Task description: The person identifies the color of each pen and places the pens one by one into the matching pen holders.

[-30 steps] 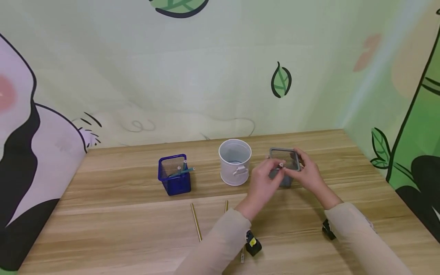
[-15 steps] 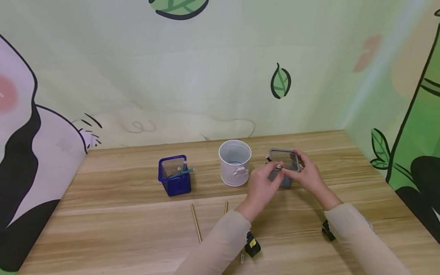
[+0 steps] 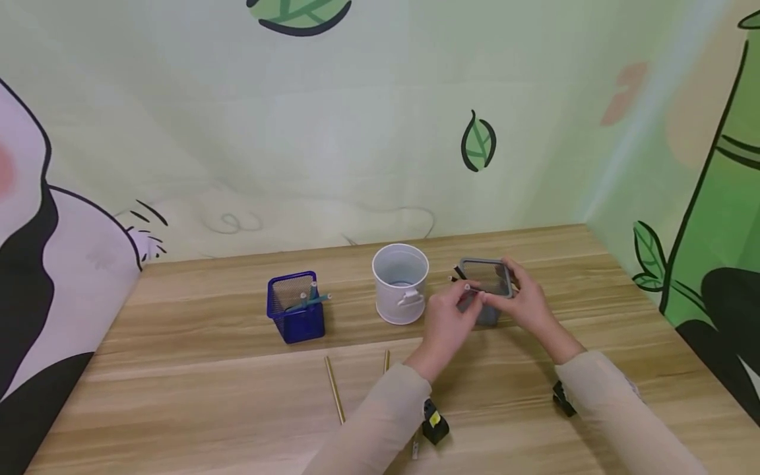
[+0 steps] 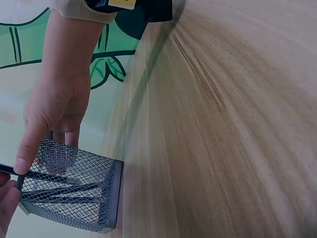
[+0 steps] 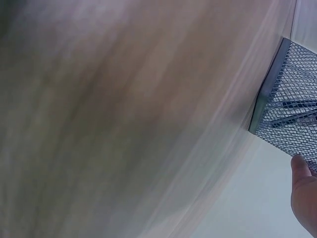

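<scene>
A grey mesh pen holder (image 3: 487, 284) stands at the right of the table. My right hand (image 3: 528, 297) grips its right side and rim, with the thumb at the near edge. Over the near left rim my left hand (image 3: 448, 316) pinches a dark pencil (image 3: 468, 287) by its upper end. Dark pencil ends (image 3: 459, 272) jut out past the rim behind the left fingers. Through the mesh in the left wrist view, several dark pencils (image 4: 69, 191) lean inside the holder. The right wrist view catches a fingertip (image 5: 299, 166) against the mesh.
A white metal bucket (image 3: 400, 290) stands left of the grey holder. Farther left is a blue mesh holder (image 3: 297, 323) with teal pencils (image 3: 315, 300). Gold pencils (image 3: 334, 389) lie on the table in front, partly hidden by the left sleeve (image 3: 380, 415).
The head view has turned slightly right. Dark pencil ends now show more beyond the holder's left rim, and the pinched end has shifted a little left. The right hand keeps its grip.
</scene>
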{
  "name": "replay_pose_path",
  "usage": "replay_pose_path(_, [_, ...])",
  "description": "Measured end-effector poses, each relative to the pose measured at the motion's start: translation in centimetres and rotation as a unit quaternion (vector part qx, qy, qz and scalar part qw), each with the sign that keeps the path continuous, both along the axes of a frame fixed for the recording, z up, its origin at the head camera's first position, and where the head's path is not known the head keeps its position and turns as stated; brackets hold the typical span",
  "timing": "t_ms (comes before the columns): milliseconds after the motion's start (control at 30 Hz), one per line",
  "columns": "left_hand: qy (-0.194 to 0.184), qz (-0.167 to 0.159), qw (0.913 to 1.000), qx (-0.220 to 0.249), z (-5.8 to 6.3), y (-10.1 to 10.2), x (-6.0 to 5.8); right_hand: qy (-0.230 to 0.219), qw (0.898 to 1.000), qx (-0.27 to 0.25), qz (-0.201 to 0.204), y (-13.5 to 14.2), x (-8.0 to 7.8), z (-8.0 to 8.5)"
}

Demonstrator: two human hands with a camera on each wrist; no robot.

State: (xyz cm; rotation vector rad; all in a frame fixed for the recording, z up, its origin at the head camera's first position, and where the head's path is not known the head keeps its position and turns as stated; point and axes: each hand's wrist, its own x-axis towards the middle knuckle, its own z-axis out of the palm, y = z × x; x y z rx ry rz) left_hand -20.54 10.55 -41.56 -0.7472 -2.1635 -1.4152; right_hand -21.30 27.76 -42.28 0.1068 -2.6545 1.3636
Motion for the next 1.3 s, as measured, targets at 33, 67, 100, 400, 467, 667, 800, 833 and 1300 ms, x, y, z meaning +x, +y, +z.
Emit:
replay_pose_path(33, [-0.003,-0.002,1.0,0.0,0.0,0.0,0.0,0.0,1.0,-0.003,0.0,-0.1,0.0,0.0])
replay_pose_path(67, [-0.007,-0.004,1.0,0.001,0.0,-0.1,0.0,-0.002,1.0,-0.005,-0.001,-0.1,0.0,0.0])
replay_pose_path(100, [-0.009,-0.004,0.9999,0.0,0.1,-0.1,0.0,-0.002,1.0,-0.006,-0.001,-0.1,0.0,0.1])
replay_pose_path(400, [-0.055,-0.004,0.9985,0.002,0.7,-0.5,0.3,-0.004,1.0,0.0,-0.003,-0.4,0.1,0.3])
replay_pose_path(467, [-0.058,-0.002,0.9983,0.001,0.7,-0.5,0.3,-0.006,1.0,0.001,-0.004,-0.5,0.1,0.3])
replay_pose_path(667, [-0.051,0.009,0.9986,-0.01,0.6,-0.7,0.3,-0.008,1.0,0.0,0.0,-0.7,0.1,0.4])
replay_pose_path(800, [-0.049,0.017,0.9985,-0.019,0.8,-1.0,0.3,-0.007,1.0,-0.001,0.003,-0.8,0.1,0.5])
replay_pose_path(833, [-0.05,0.019,0.9983,-0.022,0.9,-1.0,0.4,-0.007,1.0,-0.002,0.003,-0.8,0.1,0.6])
replay_pose_path(1300, [-0.07,0.022,0.9965,-0.042,1.4,-1.8,1.0,-0.007,1.0,0.02,0.003,-0.3,0.0,0.3])
